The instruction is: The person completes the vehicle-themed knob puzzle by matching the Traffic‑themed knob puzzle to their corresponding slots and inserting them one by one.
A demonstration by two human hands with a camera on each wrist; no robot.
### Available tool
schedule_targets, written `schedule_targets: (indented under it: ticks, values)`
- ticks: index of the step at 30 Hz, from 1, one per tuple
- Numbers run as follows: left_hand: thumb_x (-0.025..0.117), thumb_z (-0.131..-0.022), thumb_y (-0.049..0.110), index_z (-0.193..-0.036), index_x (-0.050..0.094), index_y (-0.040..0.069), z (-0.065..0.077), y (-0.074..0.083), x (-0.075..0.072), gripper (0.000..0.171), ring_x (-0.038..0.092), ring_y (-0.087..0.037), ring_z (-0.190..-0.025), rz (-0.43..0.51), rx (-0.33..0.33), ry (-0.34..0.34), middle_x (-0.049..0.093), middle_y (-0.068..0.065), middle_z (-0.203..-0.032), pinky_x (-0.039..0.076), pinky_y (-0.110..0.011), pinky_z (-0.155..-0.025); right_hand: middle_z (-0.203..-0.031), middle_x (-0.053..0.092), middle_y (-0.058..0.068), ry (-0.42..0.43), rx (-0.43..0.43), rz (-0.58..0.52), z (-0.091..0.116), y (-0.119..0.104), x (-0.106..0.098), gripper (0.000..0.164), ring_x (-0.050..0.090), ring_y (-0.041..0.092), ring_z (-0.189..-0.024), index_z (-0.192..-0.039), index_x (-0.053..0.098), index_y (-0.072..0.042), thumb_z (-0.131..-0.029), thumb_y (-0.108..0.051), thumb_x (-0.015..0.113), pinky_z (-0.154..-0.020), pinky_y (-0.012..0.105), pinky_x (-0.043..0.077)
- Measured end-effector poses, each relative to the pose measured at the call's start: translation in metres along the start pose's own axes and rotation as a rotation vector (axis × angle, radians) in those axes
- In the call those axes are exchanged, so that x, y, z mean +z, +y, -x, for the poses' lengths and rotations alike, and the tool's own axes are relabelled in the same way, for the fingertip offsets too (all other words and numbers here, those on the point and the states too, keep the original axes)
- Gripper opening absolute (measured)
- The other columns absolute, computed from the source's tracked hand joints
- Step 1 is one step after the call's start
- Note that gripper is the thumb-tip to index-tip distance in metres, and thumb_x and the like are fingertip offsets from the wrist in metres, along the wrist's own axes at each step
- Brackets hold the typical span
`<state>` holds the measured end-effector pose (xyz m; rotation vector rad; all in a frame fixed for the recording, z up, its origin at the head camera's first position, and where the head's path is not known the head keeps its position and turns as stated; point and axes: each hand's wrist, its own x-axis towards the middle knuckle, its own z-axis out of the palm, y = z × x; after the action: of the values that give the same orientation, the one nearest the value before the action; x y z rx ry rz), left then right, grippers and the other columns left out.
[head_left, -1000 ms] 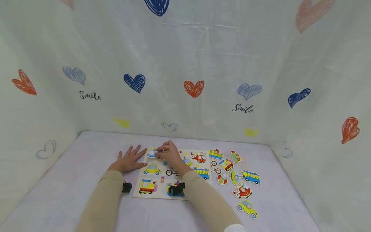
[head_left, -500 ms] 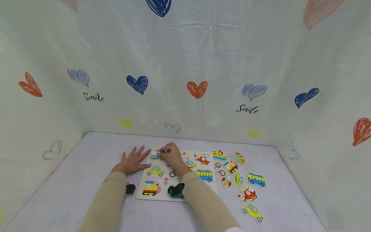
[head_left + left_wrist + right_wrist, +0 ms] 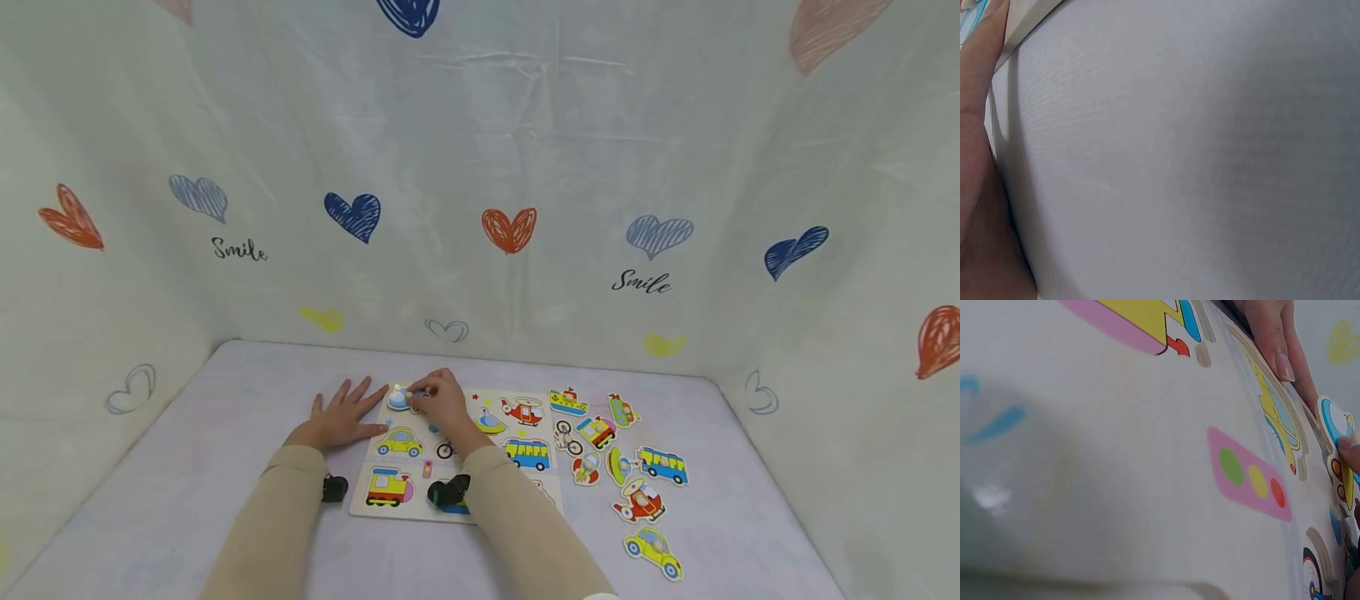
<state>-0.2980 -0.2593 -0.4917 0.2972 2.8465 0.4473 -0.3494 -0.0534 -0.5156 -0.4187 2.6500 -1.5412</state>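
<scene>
My right hand (image 3: 442, 407) pinches a blue and yellow vehicle-shaped puzzle piece (image 3: 399, 399) at the upper left corner of the puzzle board (image 3: 408, 514). In the right wrist view the piece (image 3: 1337, 428) stands tilted over the board, fingertips at its face. My left hand (image 3: 341, 422) lies spread on the table, its fingertips and thumb by the board's left edge. The left wrist view catches only part of that hand (image 3: 972, 94) beside the board's edge (image 3: 1025, 25). Recesses with matching pictures, among them a yellow car (image 3: 400, 442) and a train (image 3: 388, 487), show on the board.
Right of the board lie several loose pieces, including a ship (image 3: 568, 402), a bicycle (image 3: 567, 438), a blue bus (image 3: 663, 465), a red helicopter (image 3: 640, 501) and a yellow car piece (image 3: 654, 552). A curtain with printed hearts (image 3: 509, 230) rises behind the table.
The head view has shifted slightly. Both hands keep their places on the board and table, the right hand still pinching the same piece at the upper left corner.
</scene>
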Motion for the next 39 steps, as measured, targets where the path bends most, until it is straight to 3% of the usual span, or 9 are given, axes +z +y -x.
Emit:
schedule_targets:
  ticks: [18, 39]
  values:
    - [0.055, -0.09, 0.063, -0.154, 0.028, 0.017, 0.0029, 0.0071, -0.0041, 0.084, 0.003, -0.05, -0.143, -0.017, -0.028, -0.004, 0.013, -0.02, -0.16, -0.001, -0.076, -0.103, -0.093, 0.048, -0.01, 0.018, -0.022, 0.136, 0.0009, -0.0019, 0.0032, 0.007, 0.044, 0.008, -0.079, -0.092, 0.078, -0.022, -0.086, -0.027, 0.076, -0.07, 0.025, 0.039]
    - [0.055, -0.089, 0.064, -0.154, 0.028, 0.017, 0.0022, 0.0045, -0.0039, 0.084, 0.004, -0.05, -0.143, -0.008, -0.02, -0.002, 0.013, -0.021, -0.16, 0.0, -0.076, -0.103, -0.092, 0.05, -0.008, 0.018, -0.055, 0.191, 0.0016, -0.0025, 0.004, 0.012, 0.044, 0.009, -0.079, -0.095, 0.078, -0.021, -0.086, -0.029, 0.077, -0.072, 0.026, 0.038]
